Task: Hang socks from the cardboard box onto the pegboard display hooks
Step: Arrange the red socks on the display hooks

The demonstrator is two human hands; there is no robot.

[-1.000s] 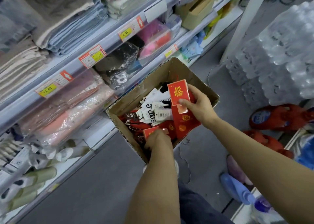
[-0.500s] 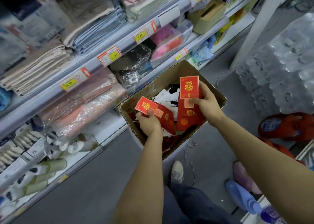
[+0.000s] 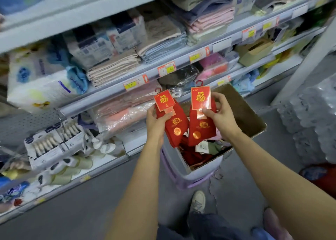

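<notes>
1. Shelves (image 3: pixel 109 92) across the upper and left frame, stacked with folded towels (image 3: pixel 160 36) and wrapped packs; price tags (image 3: pixel 166 69) along the edges.
2. Grey floor (image 3: pixel 72 208) along the bottom; one shoe (image 3: pixel 198 201) at lower centre.
3. Wrapped bottle packs (image 3: pixel 312 116) at the right edge.
4. Cardboard box (image 3: pixel 243 110) right of centre, open at the top, resting on a pale purple bin (image 3: pixel 183 174); more red socks and a green item lying inside.
5. Pegboard (image 3: pixel 27 121) at mid left, grey and perforated, only partly seen.
6. Right socks (image 3: pixel 201 125) held above the box, red with gold marks, card header (image 3: pixel 201 98) upright with a red hook on top.
7. Left socks (image 3: pixel 175 127) just beside them, at the box's left edge, tilted a little left, with the same kind of header (image 3: pixel 164 100).
8. Right hand (image 3: pixel 221 115) at centre, fingers (image 3: pixel 209 111) curled and pinching the right socks just below the header.
9. Left hand (image 3: pixel 154 119) left of it, fingers curled round the left socks, thumb pressed on the front under the header.
</notes>
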